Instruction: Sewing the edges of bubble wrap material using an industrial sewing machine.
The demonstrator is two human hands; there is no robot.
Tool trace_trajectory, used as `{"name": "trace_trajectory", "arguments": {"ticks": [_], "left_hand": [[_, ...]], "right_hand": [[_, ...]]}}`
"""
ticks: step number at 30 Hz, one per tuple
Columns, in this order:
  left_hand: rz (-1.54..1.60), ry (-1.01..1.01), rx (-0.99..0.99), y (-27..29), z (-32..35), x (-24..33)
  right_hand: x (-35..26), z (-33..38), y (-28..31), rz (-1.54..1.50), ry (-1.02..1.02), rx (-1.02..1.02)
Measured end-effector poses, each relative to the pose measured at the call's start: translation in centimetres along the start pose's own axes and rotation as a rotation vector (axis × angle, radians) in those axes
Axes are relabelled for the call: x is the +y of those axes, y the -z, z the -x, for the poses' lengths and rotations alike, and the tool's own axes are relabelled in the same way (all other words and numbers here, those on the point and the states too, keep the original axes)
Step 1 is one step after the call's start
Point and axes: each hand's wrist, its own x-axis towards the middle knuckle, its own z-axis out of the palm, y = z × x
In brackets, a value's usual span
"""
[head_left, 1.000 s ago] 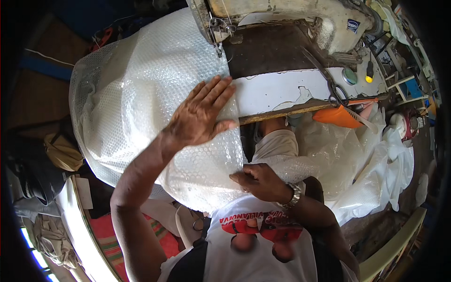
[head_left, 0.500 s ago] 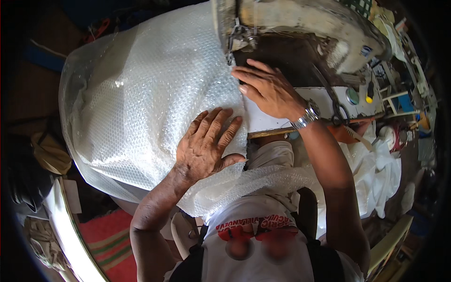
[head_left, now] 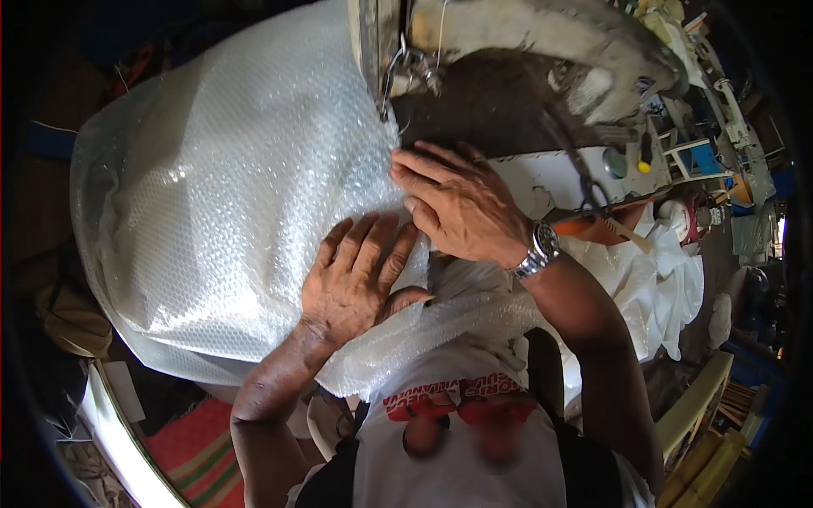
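A large sheet of clear bubble wrap (head_left: 229,195) spreads over the left half of the work surface, and its near part drapes down over my lap. My left hand (head_left: 354,269) lies flat on the sheet near its right edge, fingers stretched out. Just right of it, my right hand (head_left: 453,199) rests palm down with fingers extended, its fingertips at the sheet's edge. Beyond the fingertips, the sheet's edge runs under the needle area of an old sewing machine (head_left: 525,34). Neither hand grips anything visible.
On the white tabletop (head_left: 521,173) to the right lie dark scissors (head_left: 593,190), a small round green-lidded container (head_left: 615,162) and a yellow-tipped screwdriver (head_left: 644,161). White plastic sheeting (head_left: 644,284) is heaped below at the right. A red striped mat (head_left: 199,449) covers floor at lower left.
My right hand has come nearer, down along the sheet's edge, and sits closer to my left hand. The whole view has shifted a little, with the sheet and machine appearing further left.
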Motion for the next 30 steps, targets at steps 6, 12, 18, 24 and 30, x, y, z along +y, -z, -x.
{"name": "trace_trajectory", "arguments": {"ticks": [6,12,18,24,30], "left_hand": [[0.014,-0.015,-0.004,0.3,0.8,-0.1],[0.026,-0.015,0.032,0.5,1.1,-0.2],[0.005,-0.027,0.089,0.4,1.0,0.2],[0.011,-0.034,0.084,0.0,0.4,0.3],[-0.017,-0.049,0.103,0.0,0.7,1.2]], "right_hand": [[-0.1,1.0,0.9,-0.155,0.087,-0.059],[-2.2,0.9,1.6,-0.034,0.058,-0.029],[1.4,-2.0,1.2,-0.609,-0.144,-0.133],[2.5,-2.0,-1.6,-0.037,0.059,0.034],[2.6,-1.5,-1.1,-0.164,-0.002,-0.090]]}}
